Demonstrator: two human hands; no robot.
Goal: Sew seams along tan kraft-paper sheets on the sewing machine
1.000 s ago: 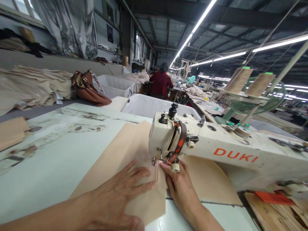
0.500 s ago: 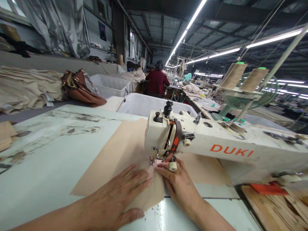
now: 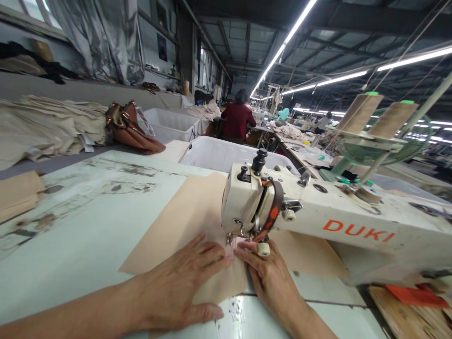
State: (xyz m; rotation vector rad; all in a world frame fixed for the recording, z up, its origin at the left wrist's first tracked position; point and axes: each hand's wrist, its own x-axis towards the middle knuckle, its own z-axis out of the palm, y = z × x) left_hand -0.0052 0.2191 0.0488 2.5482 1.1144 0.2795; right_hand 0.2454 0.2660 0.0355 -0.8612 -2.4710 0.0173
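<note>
Fingers [image 3: 209, 254] of the left hand [image 3: 173, 285] lie flat and slightly spread, thumb set apart; those of the right hand [image 3: 271, 270] are bunched together, and whether they pinch anything cannot be told. Pale green table [image 3: 88, 221] supports a white sewing machine [image 3: 307, 207]; a white bin [image 3: 215, 153] stands behind. Beige sheet [image 3: 176, 214] lies on the table, partly beneath the sewing machine, under the left hand's fingers. Brown bag [image 3: 136, 132] rests left of the bin. Metal foot [image 3: 229, 240] sits just ahead of the fingertips.
</note>
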